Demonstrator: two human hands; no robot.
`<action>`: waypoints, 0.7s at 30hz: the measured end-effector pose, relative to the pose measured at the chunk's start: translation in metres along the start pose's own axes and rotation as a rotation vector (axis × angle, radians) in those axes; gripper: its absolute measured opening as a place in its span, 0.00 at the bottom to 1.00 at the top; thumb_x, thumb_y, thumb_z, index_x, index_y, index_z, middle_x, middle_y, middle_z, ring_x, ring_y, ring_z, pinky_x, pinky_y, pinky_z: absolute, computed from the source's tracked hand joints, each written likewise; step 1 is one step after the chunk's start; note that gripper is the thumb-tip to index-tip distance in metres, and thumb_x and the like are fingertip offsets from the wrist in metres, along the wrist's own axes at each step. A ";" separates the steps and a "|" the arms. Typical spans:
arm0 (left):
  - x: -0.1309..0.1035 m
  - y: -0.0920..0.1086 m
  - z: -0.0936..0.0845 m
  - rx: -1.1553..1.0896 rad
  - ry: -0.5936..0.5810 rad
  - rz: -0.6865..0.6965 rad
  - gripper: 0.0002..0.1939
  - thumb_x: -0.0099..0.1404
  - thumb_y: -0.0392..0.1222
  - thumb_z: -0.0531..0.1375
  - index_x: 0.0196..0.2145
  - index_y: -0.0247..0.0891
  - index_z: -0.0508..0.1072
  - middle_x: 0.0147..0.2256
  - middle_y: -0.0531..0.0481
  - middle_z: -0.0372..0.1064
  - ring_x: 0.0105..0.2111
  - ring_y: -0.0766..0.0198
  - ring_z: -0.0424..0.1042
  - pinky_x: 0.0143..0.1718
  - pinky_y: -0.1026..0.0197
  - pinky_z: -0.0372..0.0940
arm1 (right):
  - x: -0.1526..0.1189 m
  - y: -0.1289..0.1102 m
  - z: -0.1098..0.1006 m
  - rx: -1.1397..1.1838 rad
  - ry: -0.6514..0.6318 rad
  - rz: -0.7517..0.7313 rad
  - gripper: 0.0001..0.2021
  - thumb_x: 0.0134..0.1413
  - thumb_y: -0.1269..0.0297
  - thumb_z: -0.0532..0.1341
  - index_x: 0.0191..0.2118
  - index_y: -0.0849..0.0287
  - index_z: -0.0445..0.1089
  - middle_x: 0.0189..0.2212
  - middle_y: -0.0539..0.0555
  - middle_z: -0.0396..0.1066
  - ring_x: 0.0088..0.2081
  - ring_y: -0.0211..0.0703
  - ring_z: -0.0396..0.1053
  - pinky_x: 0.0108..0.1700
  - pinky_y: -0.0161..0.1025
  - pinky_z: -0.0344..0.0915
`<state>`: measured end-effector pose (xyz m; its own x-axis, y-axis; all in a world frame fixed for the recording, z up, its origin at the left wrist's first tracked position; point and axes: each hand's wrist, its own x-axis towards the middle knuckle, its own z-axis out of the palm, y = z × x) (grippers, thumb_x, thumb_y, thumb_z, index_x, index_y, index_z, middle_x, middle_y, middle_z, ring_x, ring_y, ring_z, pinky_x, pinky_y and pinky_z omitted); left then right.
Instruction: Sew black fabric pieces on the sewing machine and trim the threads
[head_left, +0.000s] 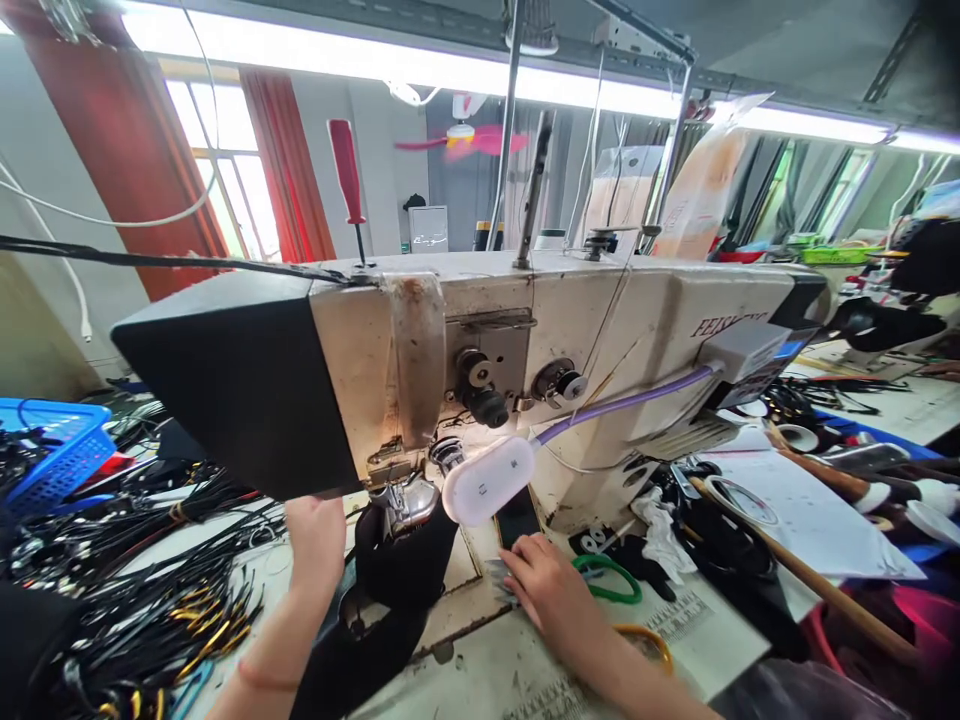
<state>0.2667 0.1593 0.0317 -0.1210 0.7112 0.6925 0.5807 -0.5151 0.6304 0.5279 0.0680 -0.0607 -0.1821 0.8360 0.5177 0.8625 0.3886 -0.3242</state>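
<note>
The sewing machine (630,320) is set across the table (739,645), and the cloth (405,570) is placed beneath its left end. A screwdriver (346,175) is stood on top of the machine, toward the left. A lamp (487,482) is suspended before the machine, above and right of the cloth. The left hand (316,540) is held to the cloth's left, the right hand (546,580) to its right. Cords (187,515) are heaped at the left, with a basket (64,455) beyond them. Paper sheets (814,510) are laid at the right.

Black fabric (409,568) lies curved beneath the needle end of the sewing machine (570,315).
</note>
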 end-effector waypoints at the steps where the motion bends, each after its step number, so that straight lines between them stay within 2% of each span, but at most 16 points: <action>1: -0.014 0.007 -0.001 0.003 0.100 0.039 0.10 0.71 0.44 0.55 0.37 0.35 0.71 0.32 0.52 0.69 0.31 0.62 0.68 0.34 0.58 0.65 | -0.001 0.000 0.002 0.037 0.010 -0.009 0.13 0.59 0.74 0.56 0.46 0.60 0.74 0.39 0.59 0.72 0.43 0.53 0.68 0.44 0.47 0.68; 2: -0.028 0.015 -0.001 0.007 0.171 0.095 0.08 0.71 0.41 0.55 0.35 0.37 0.70 0.30 0.52 0.68 0.32 0.62 0.67 0.36 0.57 0.63 | 0.004 -0.001 0.003 0.114 0.022 -0.009 0.14 0.62 0.72 0.55 0.51 0.59 0.72 0.45 0.60 0.72 0.47 0.53 0.67 0.49 0.50 0.67; 3: -0.043 0.025 0.000 0.004 0.181 0.182 0.05 0.68 0.40 0.58 0.33 0.39 0.69 0.30 0.53 0.68 0.33 0.61 0.68 0.39 0.56 0.63 | 0.013 -0.002 0.004 0.215 0.033 -0.001 0.16 0.64 0.70 0.54 0.55 0.58 0.69 0.49 0.61 0.70 0.50 0.53 0.66 0.52 0.50 0.66; 4: -0.055 0.034 0.002 0.021 0.127 0.310 0.01 0.66 0.37 0.61 0.35 0.40 0.72 0.32 0.52 0.71 0.35 0.61 0.69 0.42 0.56 0.61 | 0.024 -0.005 0.005 0.333 0.043 0.011 0.16 0.66 0.67 0.53 0.57 0.57 0.66 0.52 0.60 0.69 0.52 0.51 0.65 0.54 0.49 0.65; 5: -0.066 0.042 0.005 0.115 0.068 0.435 0.06 0.66 0.36 0.61 0.41 0.40 0.73 0.37 0.49 0.74 0.38 0.58 0.69 0.44 0.55 0.60 | 0.036 -0.009 0.005 0.427 0.053 0.022 0.16 0.67 0.65 0.53 0.57 0.57 0.66 0.52 0.59 0.69 0.52 0.49 0.66 0.53 0.46 0.66; 7: -0.076 0.050 0.008 0.242 -0.003 0.508 0.12 0.68 0.36 0.59 0.49 0.36 0.72 0.41 0.43 0.75 0.41 0.55 0.69 0.45 0.53 0.60 | 0.055 -0.019 0.004 0.517 0.076 0.020 0.12 0.66 0.61 0.56 0.50 0.58 0.69 0.44 0.56 0.73 0.46 0.45 0.70 0.47 0.41 0.69; 9: -0.074 0.048 0.003 0.271 -0.035 0.442 0.13 0.70 0.38 0.56 0.50 0.34 0.71 0.38 0.43 0.74 0.40 0.54 0.69 0.43 0.54 0.60 | 0.062 -0.033 0.004 0.546 0.090 -0.023 0.11 0.65 0.57 0.57 0.40 0.59 0.70 0.35 0.53 0.73 0.38 0.43 0.71 0.41 0.38 0.68; 12: -0.056 0.034 -0.017 0.136 -0.189 0.345 0.08 0.70 0.38 0.56 0.43 0.40 0.75 0.34 0.49 0.73 0.36 0.58 0.69 0.40 0.57 0.62 | 0.057 -0.060 0.006 0.599 0.121 -0.117 0.15 0.64 0.54 0.58 0.30 0.58 0.66 0.27 0.50 0.69 0.32 0.40 0.67 0.34 0.35 0.63; 14: -0.043 0.024 -0.033 0.018 -0.322 0.269 0.09 0.70 0.37 0.56 0.36 0.43 0.76 0.32 0.52 0.74 0.36 0.60 0.69 0.40 0.58 0.63 | 0.054 -0.076 0.008 0.628 0.171 -0.141 0.14 0.64 0.57 0.59 0.29 0.58 0.65 0.25 0.49 0.66 0.30 0.38 0.64 0.31 0.34 0.60; 16: -0.033 0.019 -0.043 -0.056 -0.392 0.155 0.10 0.69 0.39 0.57 0.32 0.44 0.77 0.30 0.53 0.74 0.35 0.60 0.69 0.39 0.59 0.64 | 0.057 -0.088 0.008 0.623 0.219 -0.167 0.12 0.63 0.60 0.60 0.28 0.58 0.64 0.24 0.49 0.65 0.28 0.38 0.63 0.30 0.34 0.58; 19: -0.023 0.017 -0.045 -0.066 -0.401 0.012 0.10 0.66 0.43 0.59 0.28 0.43 0.77 0.27 0.52 0.72 0.33 0.60 0.69 0.37 0.59 0.64 | 0.069 -0.088 0.003 0.515 0.230 -0.337 0.09 0.63 0.67 0.58 0.29 0.58 0.65 0.24 0.50 0.65 0.28 0.39 0.63 0.30 0.35 0.60; 21: -0.018 0.019 -0.041 -0.057 -0.389 -0.038 0.12 0.64 0.45 0.59 0.25 0.42 0.76 0.26 0.52 0.70 0.32 0.59 0.69 0.37 0.58 0.63 | 0.077 -0.077 0.001 0.418 0.253 -0.468 0.06 0.61 0.74 0.55 0.36 0.60 0.68 0.27 0.54 0.69 0.31 0.41 0.66 0.34 0.38 0.65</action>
<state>0.2470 0.1171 0.0449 0.1793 0.8526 0.4909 0.5344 -0.5033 0.6790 0.4466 0.1025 0.0034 -0.3322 0.4466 0.8308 0.4555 0.8473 -0.2733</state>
